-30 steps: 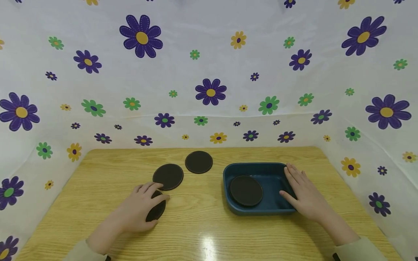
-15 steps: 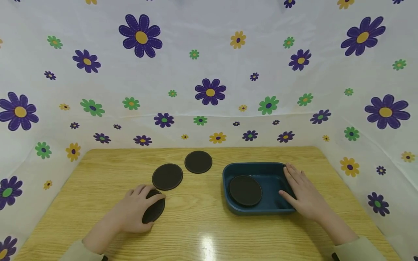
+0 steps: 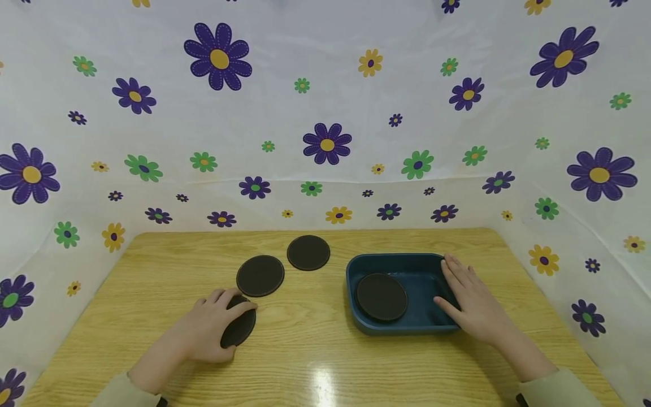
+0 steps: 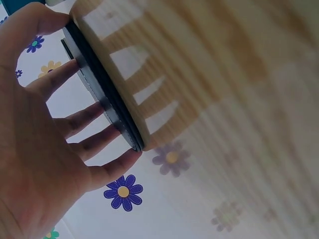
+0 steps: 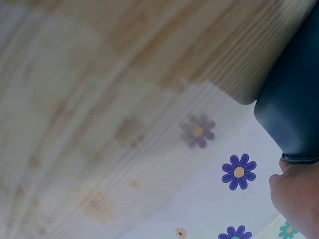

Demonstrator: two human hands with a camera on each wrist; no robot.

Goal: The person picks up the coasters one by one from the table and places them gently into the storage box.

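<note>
Head view takes in the whole layout: a left hand (image 3: 205, 328) and a right hand (image 3: 475, 308) in beige sleeves (image 3: 124, 393) over a light, wood-grained bench (image 3: 295, 353). The left grip is pinching a round black disc (image 3: 241, 328) by its edge, thumb on the near side and fingers over the far side, with much of its face hidden beneath the palm. Just beyond it lies a second flat black round disc (image 3: 260, 276), and a little farther back a third black round disc (image 3: 308, 252).

To the right stands a dark blue rectangular tray (image 3: 407, 329) with rounded corners; a fourth black round disc (image 3: 381, 297) lies inside, in the left part. The right grip is spread: straight fingers rest along the tray's right rim, thumb apart and over the inside.

Left wrist view gives what the head camera cannot, the held disc edge-on, with a layered edge and all the fingertips set along it. Whether it is one disc or two stacked, and whether it touches the bench, I can't fairly tell from this angle. Right wrist view shows the tray's outer wall and only part of the hand at the rim.
</note>
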